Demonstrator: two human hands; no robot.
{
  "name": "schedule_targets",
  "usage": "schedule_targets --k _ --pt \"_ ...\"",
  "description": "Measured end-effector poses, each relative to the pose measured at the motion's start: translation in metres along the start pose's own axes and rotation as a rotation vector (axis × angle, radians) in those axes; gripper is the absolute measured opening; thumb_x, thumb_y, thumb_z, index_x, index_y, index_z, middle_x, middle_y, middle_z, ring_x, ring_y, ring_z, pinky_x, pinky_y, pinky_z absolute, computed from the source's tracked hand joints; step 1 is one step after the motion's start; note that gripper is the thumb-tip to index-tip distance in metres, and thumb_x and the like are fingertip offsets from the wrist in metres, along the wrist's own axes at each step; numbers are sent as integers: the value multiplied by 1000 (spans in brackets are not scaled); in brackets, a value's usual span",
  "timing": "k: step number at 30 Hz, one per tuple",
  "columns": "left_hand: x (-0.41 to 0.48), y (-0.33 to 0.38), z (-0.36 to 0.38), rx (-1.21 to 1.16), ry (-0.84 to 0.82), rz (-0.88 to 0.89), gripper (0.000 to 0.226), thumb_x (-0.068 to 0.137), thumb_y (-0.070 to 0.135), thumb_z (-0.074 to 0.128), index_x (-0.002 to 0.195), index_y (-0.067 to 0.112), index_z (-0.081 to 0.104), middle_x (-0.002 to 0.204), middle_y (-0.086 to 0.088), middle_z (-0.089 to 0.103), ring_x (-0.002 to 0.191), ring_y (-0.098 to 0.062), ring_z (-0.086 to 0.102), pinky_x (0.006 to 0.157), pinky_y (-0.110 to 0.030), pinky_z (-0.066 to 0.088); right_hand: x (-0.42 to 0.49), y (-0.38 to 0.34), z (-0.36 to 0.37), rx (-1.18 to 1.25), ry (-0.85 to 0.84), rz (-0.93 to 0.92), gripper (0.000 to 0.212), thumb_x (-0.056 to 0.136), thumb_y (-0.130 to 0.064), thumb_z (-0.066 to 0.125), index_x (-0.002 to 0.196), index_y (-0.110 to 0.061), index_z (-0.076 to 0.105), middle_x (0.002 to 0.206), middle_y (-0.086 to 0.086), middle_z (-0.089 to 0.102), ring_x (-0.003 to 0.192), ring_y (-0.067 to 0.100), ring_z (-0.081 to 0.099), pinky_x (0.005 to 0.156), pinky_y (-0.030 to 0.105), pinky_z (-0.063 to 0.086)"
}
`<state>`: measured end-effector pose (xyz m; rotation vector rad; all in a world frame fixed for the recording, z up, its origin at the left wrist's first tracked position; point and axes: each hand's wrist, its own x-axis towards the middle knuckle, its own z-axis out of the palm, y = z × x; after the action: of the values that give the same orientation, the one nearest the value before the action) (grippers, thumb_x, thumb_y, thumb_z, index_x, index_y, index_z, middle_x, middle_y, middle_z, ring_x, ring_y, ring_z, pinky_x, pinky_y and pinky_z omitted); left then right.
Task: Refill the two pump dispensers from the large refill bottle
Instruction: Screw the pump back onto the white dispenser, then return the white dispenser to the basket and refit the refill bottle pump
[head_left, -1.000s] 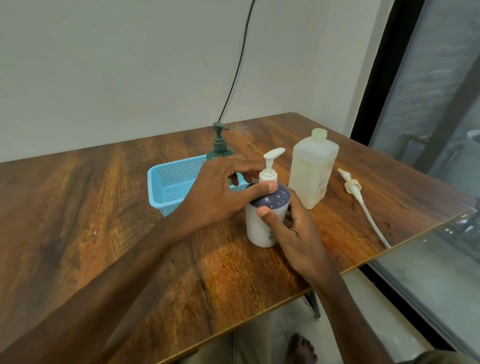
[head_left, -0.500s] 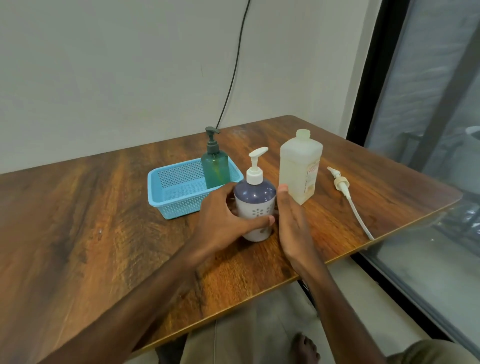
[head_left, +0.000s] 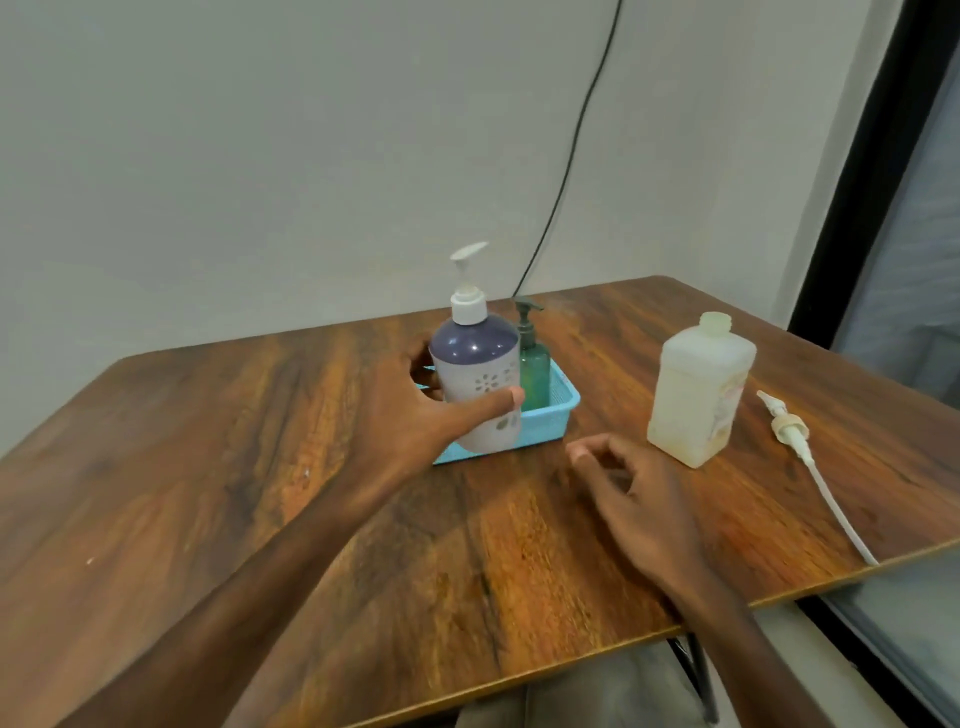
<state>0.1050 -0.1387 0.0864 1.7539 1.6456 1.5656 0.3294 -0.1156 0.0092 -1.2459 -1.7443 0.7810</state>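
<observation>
On a wood-grain table (head_left: 208, 467) set into the corner of a pale wall, a person's left hand (head_left: 410, 415) gripped the purple-and-white pump dispenser (head_left: 475, 379) low on its body, thumb across the front and fingers wrapped behind. The dispenser stood upright in that grip, its white pump on top, directly in front of a blue basket (head_left: 550, 421). Its base overlapped the basket's near wall, and whether it touched anything there could not be told. Printed flower and leaf motifs marked its white lower half, with no wording legible. A green pump dispenser (head_left: 535, 371) stood inside the basket, just behind and to the right of the held one.

The right hand (head_left: 639, 499) hovered low over the tabletop near the front edge, fingers loosely curled and holding nothing. Beyond it stood the large refill bottle (head_left: 698, 389) – translucent white, its threaded neck open – with a faded pinkish label on one side, the print too blurred to read. A loose pump head (head_left: 789, 428) with its long dip tube lay flat further right – well apart from both hands. A black cable (head_left: 566, 171) ran down the wall.
</observation>
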Motion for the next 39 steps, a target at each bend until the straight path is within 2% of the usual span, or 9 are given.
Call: schedule_targets --k 3,7,10,17,20,25,29,33,39 --pt "17 -7 -13 -8 45 -38 61 62 50 96 114 36 66 107 15 75 95 1 73 81 -23 63 4 -10 17 -152 -51 -37 8 96 -35 62 98 -38 70 94 -25 68 91 -16 57 67 6 44" --pt "47 -11 -20 31 57 -16 64 69 41 95 122 19 66 109 12 72 91 2 70 73 -10 58 7 -8 36 -271 -78 -36 9 91 -28 69 92 -37 71 89 -26 68 86 -11 61 72 7 48" --pt "71 -22 -13 80 29 -27 61 69 35 95 120 18 66 105 12 69 83 6 66 63 -5 53 8 -5 38 -288 -71 -14 10 90 -28 71 91 -37 72 89 -26 68 86 -9 62 71 7 45" --pt "86 -74 14 172 -114 -186 77 67 36 96 131 17 58 123 1 68 104 -14 65 86 -27 57 7 -3 37 -251 -45 29 11 88 -25 73 87 -36 73 88 -24 68 86 -6 62 70 9 43" --pt "79 -90 20 252 -144 -186 80 65 38 97 131 14 58 126 -3 68 99 -13 62 75 -19 51 6 -2 39 -249 -29 27 12 87 -23 74 87 -35 73 89 -24 68 86 -5 62 71 8 42" --pt "77 -92 21 325 -164 -151 81 65 47 95 129 15 57 126 -3 69 98 -13 63 81 -25 55 4 2 42 -224 -16 5 13 86 -22 75 86 -35 73 89 -26 67 88 -8 61 73 7 42" --pt "77 -88 21 334 -199 -148 84 69 56 90 134 17 53 132 -2 65 100 -11 59 74 -18 47 2 2 41 -217 -7 -6 13 86 -23 75 87 -35 73 90 -26 67 89 -9 60 72 5 41" --pt "79 -85 15 324 -215 -139 84 71 48 91 139 15 54 136 -4 65 104 -11 58 81 -21 47 2 3 42 -210 -2 -6 12 86 -23 75 88 -34 73 91 -26 67 89 -9 60 73 4 40" --pt "97 -80 -3 379 -449 -109 84 72 41 93 143 18 54 138 -1 65 112 -14 62 90 -26 50 2 4 41 -191 2 -14 13 85 -22 76 88 -34 73 92 -25 67 91 -11 59 72 4 40"
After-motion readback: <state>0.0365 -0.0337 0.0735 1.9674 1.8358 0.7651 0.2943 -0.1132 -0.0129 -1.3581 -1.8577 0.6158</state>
